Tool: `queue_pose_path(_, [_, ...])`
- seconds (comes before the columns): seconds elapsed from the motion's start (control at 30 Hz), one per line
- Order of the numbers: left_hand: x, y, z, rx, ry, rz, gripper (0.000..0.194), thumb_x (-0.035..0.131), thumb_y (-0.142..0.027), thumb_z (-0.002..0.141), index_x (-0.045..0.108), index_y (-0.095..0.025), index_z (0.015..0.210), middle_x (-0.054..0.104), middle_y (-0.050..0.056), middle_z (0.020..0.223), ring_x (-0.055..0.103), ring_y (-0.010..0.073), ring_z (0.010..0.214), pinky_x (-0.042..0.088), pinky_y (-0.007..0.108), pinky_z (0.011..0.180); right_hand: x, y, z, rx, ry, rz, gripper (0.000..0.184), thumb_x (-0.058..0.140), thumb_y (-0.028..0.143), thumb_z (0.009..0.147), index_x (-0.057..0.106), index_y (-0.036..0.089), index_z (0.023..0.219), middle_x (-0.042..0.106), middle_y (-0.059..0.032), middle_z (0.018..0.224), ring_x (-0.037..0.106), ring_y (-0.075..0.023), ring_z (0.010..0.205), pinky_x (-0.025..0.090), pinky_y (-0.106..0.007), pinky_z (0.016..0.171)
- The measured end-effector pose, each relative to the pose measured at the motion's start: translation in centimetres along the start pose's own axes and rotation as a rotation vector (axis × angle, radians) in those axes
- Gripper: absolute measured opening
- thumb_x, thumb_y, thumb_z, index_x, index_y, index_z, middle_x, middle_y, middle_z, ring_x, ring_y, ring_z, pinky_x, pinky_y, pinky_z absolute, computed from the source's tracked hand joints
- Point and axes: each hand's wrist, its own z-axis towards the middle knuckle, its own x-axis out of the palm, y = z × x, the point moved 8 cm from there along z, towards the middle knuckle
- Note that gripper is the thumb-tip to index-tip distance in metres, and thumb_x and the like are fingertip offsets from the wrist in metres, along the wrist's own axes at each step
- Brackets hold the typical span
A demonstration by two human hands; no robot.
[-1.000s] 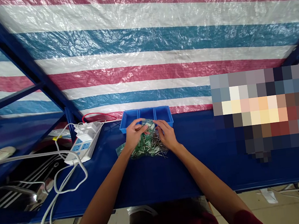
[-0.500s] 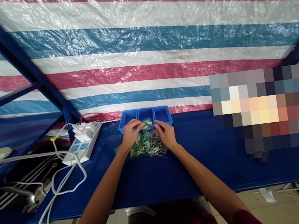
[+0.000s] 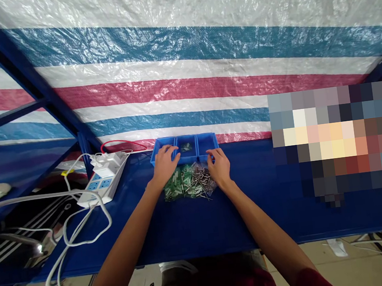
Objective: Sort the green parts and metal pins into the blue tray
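Observation:
A blue three-compartment tray (image 3: 207, 136) stands at the back of the blue table (image 3: 194, 226). Its middle compartment holds a few small greenish parts (image 3: 186, 147). My left hand (image 3: 164, 165) has its fingers curled over the tray's left front wall. At the tray's right front corner, my right hand (image 3: 219, 166) grips the edge with bent fingers. Between my hands, just in front of the tray, lies a clear plastic bag of green components with metal pins (image 3: 187, 185).
A white power strip (image 3: 103, 181) with plugs and looping white cables (image 3: 82, 221) lies at the table's left. A red wire (image 3: 121, 145) runs behind it. A striped tarpaulin (image 3: 182, 70) closes the back. A blurred patch (image 3: 340, 143) covers the right.
My hands let go of the small bag they held over the pile and moved apart to the tray's two front ends. Small parts now lie in the middle compartment.

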Motion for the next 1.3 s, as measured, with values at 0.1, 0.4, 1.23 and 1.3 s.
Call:
queue_pose_path(0.1, [-0.3,0.4,-1.3,0.011,-0.010,0.021,0.024,0.053,-0.033,0.090,0.066,-0.022,0.107,0.061,0.009,0.112,0.055,0.0275,0.109,0.042,0.042,0.098,0.5,-0.4,0.2,0.034,0.110,-0.078,0.022,0.048,0.020,0.089,0.069,0.019,0.094,0.067,-0.0050,0.086,0.061,-0.0178,0.076,0.045,-0.027,0.070])
queue_pose_path(0.4, [0.5,-2.9,-2.4,0.317,0.152,-0.095,0.029,0.051,-0.039,0.094,0.071,-0.020,0.086,0.065,0.008,0.093,0.058,0.0240,0.091,0.045,0.040,0.089,2.5,0.6,-0.4,-0.034,0.460,-0.273,0.013,0.068,0.033,0.086,0.068,0.021,0.091,0.069,-0.0038,0.084,0.064,-0.0203,0.082,0.041,-0.026,0.065])
queue_pose_path(1.23, [0.4,-3.6,-2.7,0.121,0.111,-0.379,0.043,0.057,-0.044,0.090,0.059,-0.020,0.126,0.068,0.011,0.114,0.063,0.0243,0.101,0.050,0.037,0.086,1.4,2.5,-0.6,-0.311,0.156,-0.116,0.022,0.046,0.029,0.100,0.064,0.019,0.092,0.066,-0.0051,0.088,0.061,-0.0138,0.074,0.041,-0.022,0.062])
queue_pose_path(1.3, [0.8,-3.8,-2.8,0.074,0.162,-0.475,0.053,0.062,-0.049,0.086,0.055,-0.021,0.131,0.067,0.011,0.119,0.064,0.0247,0.103,0.052,0.036,0.085,1.1,3.0,-0.9,-0.353,0.110,-0.001,0.028,0.042,0.033,0.102,0.064,0.019,0.092,0.065,-0.0054,0.086,0.061,-0.0137,0.074,0.043,-0.022,0.065])
